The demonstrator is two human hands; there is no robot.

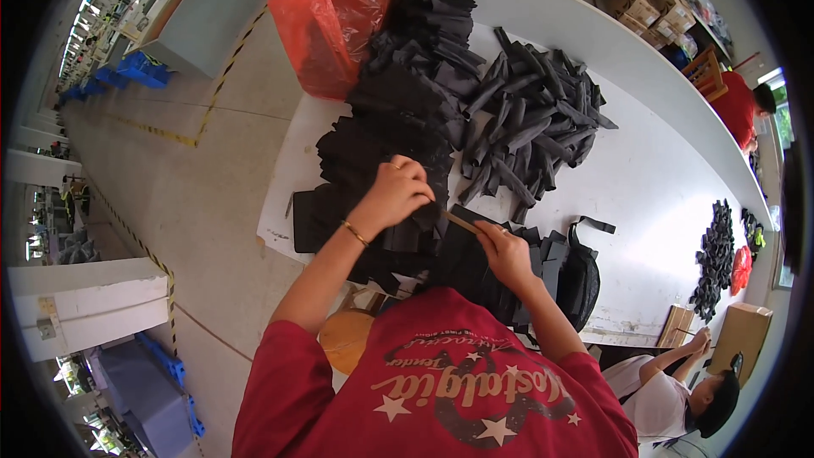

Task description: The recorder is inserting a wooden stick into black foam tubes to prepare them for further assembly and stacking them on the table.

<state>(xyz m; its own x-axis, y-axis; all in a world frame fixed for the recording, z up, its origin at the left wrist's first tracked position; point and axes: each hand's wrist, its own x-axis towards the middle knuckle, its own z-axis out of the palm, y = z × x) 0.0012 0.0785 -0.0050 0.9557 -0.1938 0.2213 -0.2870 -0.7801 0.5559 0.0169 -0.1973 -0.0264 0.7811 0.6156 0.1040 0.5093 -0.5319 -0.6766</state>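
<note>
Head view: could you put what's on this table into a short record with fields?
Left hand: resting on flat black fabric pieces
Right hand: holding a thin tan stick over black pieces
Table: white, long
Rolled strips: black heap, past the hands
Red bag: at the far left end of the table
Black bag: right of the right hand
Other worker: seated lower right

Probably a garment workshop: long white worktable (pixel 644 178), heaped black fabric pieces (pixel 398 110), cardboard boxes (pixel 649 2).
</note>
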